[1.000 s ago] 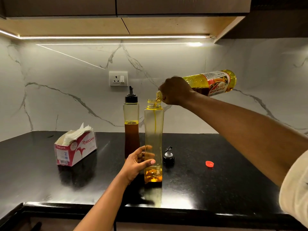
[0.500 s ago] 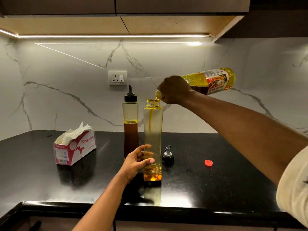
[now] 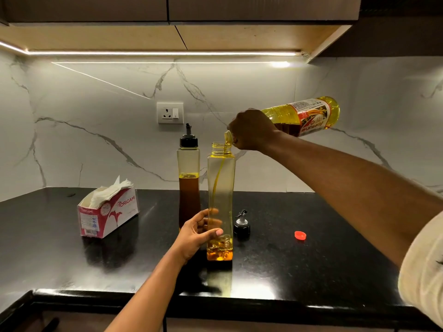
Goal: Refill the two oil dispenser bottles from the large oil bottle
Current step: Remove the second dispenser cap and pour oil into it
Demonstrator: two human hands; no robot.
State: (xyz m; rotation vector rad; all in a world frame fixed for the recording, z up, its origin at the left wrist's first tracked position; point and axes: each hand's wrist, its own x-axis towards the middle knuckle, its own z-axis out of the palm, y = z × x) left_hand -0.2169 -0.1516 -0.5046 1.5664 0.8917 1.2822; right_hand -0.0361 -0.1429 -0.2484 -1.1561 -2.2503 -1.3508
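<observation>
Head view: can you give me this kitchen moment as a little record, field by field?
activity: oil pouring from large bottle into open dispenser
right hand: grips the tilted large bottle near its neck
left hand: holds the open dispenser low down
open dispenser level: a little oil at the bottom
capped dispenser: upright, about half full, darker oil
loose on counter: spout cap, red cap, tissue box

- The one camera sat on the person's head, above the front edge of the black counter (image 3: 311, 259).
- It looked forward and a bit down, close up, toward the back wall (image 3: 96, 140).
</observation>
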